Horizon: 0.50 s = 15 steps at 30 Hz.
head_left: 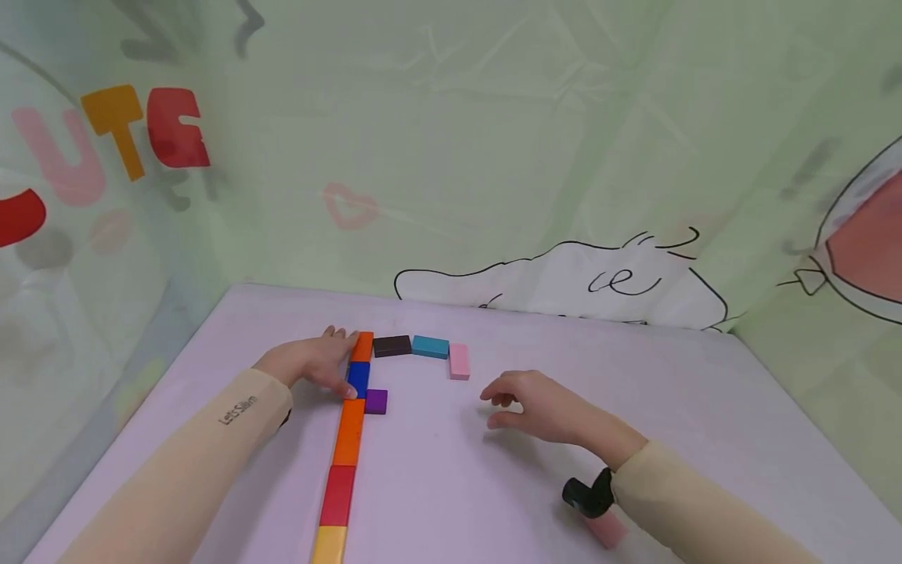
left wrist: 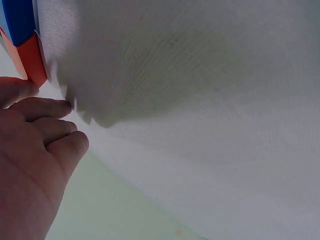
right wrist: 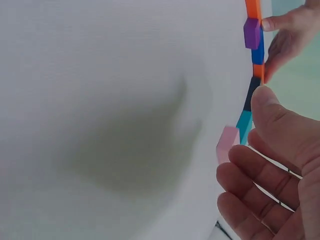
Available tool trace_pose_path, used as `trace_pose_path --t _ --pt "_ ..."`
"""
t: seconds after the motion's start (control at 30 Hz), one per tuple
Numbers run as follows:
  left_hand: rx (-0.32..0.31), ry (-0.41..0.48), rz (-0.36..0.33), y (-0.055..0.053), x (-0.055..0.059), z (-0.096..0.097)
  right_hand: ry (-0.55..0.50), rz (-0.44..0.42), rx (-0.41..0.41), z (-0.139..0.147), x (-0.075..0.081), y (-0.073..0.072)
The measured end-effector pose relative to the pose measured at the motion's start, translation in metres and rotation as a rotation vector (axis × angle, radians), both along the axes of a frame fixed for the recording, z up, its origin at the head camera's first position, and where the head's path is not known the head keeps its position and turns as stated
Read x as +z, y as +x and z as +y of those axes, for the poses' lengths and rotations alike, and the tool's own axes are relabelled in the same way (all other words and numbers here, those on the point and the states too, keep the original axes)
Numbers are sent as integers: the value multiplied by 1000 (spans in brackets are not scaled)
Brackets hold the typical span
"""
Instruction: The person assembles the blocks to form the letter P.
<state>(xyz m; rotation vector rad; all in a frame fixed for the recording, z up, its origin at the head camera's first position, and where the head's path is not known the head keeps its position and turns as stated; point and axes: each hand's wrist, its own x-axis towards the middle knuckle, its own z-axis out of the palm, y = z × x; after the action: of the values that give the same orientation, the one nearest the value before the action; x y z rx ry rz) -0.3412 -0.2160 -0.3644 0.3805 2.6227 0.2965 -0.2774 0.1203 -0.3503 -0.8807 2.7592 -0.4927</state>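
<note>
A line of coloured blocks runs up the table in the head view. My left hand (head_left: pixel 308 362) lies along its upper left side, index fingertip at the top orange block (head_left: pixel 362 346) and thumb by the lower end of the blue block (head_left: pixel 358 379). Against the line's right side sits a small purple block (head_left: pixel 377 402). From the top, a black block (head_left: pixel 391 346), a teal block (head_left: pixel 430 347) and a pink block (head_left: pixel 459 363) extend rightward, the pink one turned toward me. My right hand (head_left: pixel 539 407) hovers right of that pink block, fingers loosely bent, holding nothing.
Nearer me, the line continues with a longer orange block (head_left: pixel 348 432), a red block (head_left: pixel 338 496) and a yellow block (head_left: pixel 329 546). Another pink block (head_left: pixel 607 531) lies partly hidden under the right wrist camera (head_left: pixel 588 495). Printed fabric walls (head_left: pixel 493 157) enclose the table.
</note>
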Motion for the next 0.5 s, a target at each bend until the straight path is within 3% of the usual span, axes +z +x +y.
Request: trace_pose_path --t 0.23,0.4,0.5 --pt "-13 5 5 2 1 1 -10 4 -32 37 -7 29" --pt "-17 -7 15 3 2 0 20 47 -133 59 -16 55" --pt "-18 -14 18 2 2 0 57 75 -246 69 -23 74"
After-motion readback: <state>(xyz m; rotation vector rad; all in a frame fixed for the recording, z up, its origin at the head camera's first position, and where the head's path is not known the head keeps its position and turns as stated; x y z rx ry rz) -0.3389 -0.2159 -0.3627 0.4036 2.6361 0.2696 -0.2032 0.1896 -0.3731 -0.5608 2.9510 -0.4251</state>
